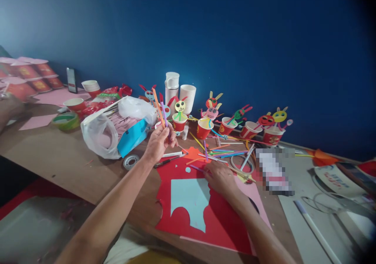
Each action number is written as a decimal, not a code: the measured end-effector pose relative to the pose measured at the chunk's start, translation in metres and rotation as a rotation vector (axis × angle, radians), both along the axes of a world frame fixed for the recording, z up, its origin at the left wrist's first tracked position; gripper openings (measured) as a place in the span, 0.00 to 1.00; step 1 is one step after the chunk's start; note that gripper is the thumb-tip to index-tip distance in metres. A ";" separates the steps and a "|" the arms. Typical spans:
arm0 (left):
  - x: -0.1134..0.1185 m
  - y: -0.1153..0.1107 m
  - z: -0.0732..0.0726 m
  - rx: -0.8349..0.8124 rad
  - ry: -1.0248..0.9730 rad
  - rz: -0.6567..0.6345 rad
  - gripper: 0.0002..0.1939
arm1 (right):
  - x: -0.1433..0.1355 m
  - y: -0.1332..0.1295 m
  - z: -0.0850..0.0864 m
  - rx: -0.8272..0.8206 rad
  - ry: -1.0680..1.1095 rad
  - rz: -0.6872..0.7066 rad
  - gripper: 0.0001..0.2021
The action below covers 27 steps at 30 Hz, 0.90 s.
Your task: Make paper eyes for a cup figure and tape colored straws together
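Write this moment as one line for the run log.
left hand: holds orange and purple straws | right hand: at loose purple straw, grip unclear | below: pale-blue paper on red sheet

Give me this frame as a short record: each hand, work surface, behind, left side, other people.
Left hand: holds orange straws and a purple straw, roughly upright
Right hand: low beside loose straws; grip unclear
Work surface: red sheet, cut pale blue sheet on it
Behind: paper figures in red cups
Left side: plastic bag
Other people: blurred hand near stacked cups
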<state>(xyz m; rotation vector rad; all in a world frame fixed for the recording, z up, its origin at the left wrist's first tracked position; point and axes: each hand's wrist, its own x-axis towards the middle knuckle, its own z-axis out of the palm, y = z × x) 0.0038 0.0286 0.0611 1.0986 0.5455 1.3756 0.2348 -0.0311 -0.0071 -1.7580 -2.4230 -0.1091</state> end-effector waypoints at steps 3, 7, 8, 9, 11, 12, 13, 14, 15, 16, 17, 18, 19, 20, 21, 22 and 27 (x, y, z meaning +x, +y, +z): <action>-0.004 0.004 -0.008 -0.046 -0.008 0.036 0.09 | 0.009 0.003 0.003 0.019 -0.034 -0.034 0.08; -0.009 0.005 -0.016 -0.109 -0.018 0.059 0.10 | 0.018 0.006 0.005 0.040 -0.051 -0.121 0.07; -0.010 0.005 -0.017 -0.115 -0.021 0.060 0.10 | 0.019 0.007 0.006 0.038 -0.043 -0.138 0.08; -0.010 0.004 -0.016 -0.117 -0.025 0.061 0.10 | 0.020 0.007 0.007 0.037 -0.033 -0.151 0.08; -0.011 0.003 -0.014 -0.118 -0.034 0.064 0.10 | 0.021 0.008 0.010 0.029 -0.002 -0.178 0.09; -0.011 0.002 -0.013 -0.119 -0.033 0.065 0.10 | 0.021 0.008 0.011 0.015 0.029 -0.196 0.10; -0.010 0.002 -0.013 -0.118 -0.029 0.067 0.10 | 0.021 0.008 0.012 -0.008 0.078 -0.215 0.10; -0.009 0.001 -0.013 -0.117 -0.024 0.067 0.10 | 0.022 0.008 0.013 -0.040 0.153 -0.227 0.10; -0.008 0.001 -0.013 -0.115 -0.019 0.068 0.10 | 0.022 0.008 0.014 -0.080 0.254 -0.222 0.11; -0.007 0.000 -0.014 -0.112 -0.014 0.066 0.10 | 0.021 0.008 0.014 -0.129 0.378 -0.196 0.11; -0.005 0.000 -0.016 -0.108 -0.009 0.063 0.10 | 0.021 0.008 0.014 -0.186 0.518 -0.154 0.12; -0.003 -0.001 -0.019 -0.103 -0.002 0.059 0.10 | 0.020 0.007 0.015 -0.244 0.664 -0.100 0.13; -0.001 -0.001 -0.022 -0.100 0.008 0.055 0.10 | 0.018 0.007 0.015 -0.304 0.809 -0.045 0.14; 0.001 -0.002 -0.025 -0.097 0.021 0.049 0.10 | 0.016 0.006 0.016 -0.367 0.943 -0.006 0.14; 0.003 -0.002 -0.028 -0.097 0.035 0.039 0.10 | 0.013 0.005 0.016 -0.426 1.058 0.011 0.15; 0.006 -0.002 -0.030 -0.099 0.050 0.027 0.09 | 0.010 0.004 0.017 -0.473 1.151 0.009 0.15; 0.015 -0.006 -0.039 -0.116 0.082 -0.048 0.09 | 0.001 -0.001 0.019 -0.593 1.417 -0.051 0.14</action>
